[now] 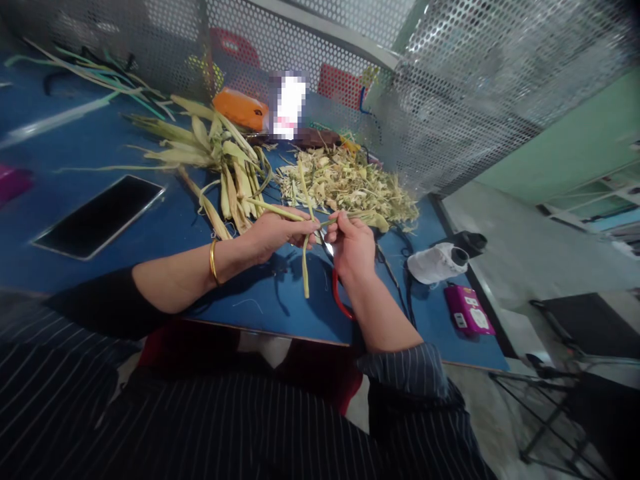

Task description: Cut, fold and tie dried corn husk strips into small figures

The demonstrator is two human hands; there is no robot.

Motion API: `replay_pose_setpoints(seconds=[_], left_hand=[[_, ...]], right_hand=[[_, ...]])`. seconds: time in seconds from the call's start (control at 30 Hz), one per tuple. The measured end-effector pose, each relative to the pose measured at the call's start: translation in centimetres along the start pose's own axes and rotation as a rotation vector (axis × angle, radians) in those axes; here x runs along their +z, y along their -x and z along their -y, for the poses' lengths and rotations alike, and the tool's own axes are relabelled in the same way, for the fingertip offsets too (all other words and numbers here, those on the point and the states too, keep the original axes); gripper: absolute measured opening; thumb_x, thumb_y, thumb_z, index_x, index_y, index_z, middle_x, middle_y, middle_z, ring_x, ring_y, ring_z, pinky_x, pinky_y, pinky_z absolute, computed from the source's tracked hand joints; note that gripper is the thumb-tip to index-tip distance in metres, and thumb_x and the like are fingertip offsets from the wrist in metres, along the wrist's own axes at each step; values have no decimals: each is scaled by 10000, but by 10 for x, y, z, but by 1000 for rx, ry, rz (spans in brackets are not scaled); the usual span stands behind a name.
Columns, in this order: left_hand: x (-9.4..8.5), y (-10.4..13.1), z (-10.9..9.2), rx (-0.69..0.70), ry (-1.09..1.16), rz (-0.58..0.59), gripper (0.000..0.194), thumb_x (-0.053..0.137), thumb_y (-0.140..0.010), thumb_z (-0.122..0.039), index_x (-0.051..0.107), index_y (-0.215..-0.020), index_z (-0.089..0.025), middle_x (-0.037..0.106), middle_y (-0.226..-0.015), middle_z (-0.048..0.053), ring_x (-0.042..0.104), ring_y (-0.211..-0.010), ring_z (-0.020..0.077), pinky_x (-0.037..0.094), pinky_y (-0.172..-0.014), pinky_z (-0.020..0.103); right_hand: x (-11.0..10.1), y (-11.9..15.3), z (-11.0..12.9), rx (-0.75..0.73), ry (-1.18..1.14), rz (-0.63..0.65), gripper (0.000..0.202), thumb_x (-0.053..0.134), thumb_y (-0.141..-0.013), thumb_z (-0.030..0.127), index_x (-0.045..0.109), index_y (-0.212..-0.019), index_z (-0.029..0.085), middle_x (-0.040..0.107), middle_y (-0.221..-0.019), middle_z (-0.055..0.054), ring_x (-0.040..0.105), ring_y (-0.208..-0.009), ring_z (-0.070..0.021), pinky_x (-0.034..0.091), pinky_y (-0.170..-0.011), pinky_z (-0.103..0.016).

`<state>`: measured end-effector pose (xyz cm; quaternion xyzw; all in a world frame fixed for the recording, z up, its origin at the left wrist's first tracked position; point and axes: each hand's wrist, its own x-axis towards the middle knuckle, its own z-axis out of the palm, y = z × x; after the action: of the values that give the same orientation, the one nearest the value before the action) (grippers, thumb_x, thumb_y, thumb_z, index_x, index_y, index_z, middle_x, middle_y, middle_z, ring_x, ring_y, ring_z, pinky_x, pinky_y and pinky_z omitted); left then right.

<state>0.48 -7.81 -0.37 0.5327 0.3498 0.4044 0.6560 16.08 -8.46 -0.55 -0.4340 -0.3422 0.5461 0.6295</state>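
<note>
My left hand point(280, 233), with a gold bangle at the wrist, pinches pale green plant strips point(306, 267) where they cross. One strip hangs down below the fingers and another runs up to the left. Close beside it on the right, my right hand point(353, 247) is closed on a thin strip end that meets the crossing. Red-handled scissors point(341, 299) show partly beneath my right hand, which hides some of them. Behind my left hand lies a bundle of dried husk-like leaves point(235, 180). A heap of shredded plant pieces point(345, 177) spreads beyond both hands.
The blue table point(300, 323) also bears a dark phone point(100, 217) on the left, green strips point(120, 83) at the back left and an orange object point(241, 109). On the right are a white thread cone point(435, 264) and a magenta box point(469, 310). A perforated metal screen point(310, 50) stands behind.
</note>
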Motion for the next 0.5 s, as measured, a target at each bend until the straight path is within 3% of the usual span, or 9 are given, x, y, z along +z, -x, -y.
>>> replay_pose_setpoints(seconds=[0.17, 0.23, 0.37, 0.43, 0.5], left_hand=[[-2, 1, 0, 26, 8, -33, 263, 767, -701, -349, 706, -839, -134, 667, -718, 22, 625, -684, 129, 520, -708, 290], [-4, 0, -2, 50, -5, -64, 255, 752, -718, -358, 700, -815, -127, 653, -699, 24, 612, -672, 123, 512, -694, 277], [-4, 0, -5, 55, -63, -141, 231, 715, -747, -353, 703, -789, -126, 599, -623, 10, 552, -581, 100, 477, -613, 256], [-4, 1, -5, 44, -165, -134, 234, 703, -749, -359, 696, -712, -128, 574, -575, 7, 515, -540, 91, 441, -570, 247], [-4, 1, -3, 56, -292, -115, 292, 697, -747, -385, 662, -599, -135, 548, -522, 8, 482, -511, 87, 394, -531, 242]], right_hand=[[-8, -8, -5, 22, 80, 51, 246, 728, -734, 396, 654, -730, 161, 570, -563, 36, 473, -448, -51, 393, -452, -191], [-15, -13, -5, -36, 188, -11, 296, 701, -741, 448, 658, -829, 168, 609, -673, 12, 540, -531, -83, 434, -507, -221], [-24, -15, 9, -549, 573, -333, 371, 611, -815, 459, 625, -1090, 210, 646, -1065, -67, 625, -971, -175, 494, -822, -322], [-23, -11, 17, -717, 884, -260, 333, 552, -866, 462, 665, -1064, 220, 657, -1102, -80, 591, -1078, -206, 440, -951, -381], [-20, -6, 22, -695, 1126, -81, 320, 527, -884, 474, 719, -894, 217, 700, -969, -65, 612, -1005, -216, 411, -972, -402]])
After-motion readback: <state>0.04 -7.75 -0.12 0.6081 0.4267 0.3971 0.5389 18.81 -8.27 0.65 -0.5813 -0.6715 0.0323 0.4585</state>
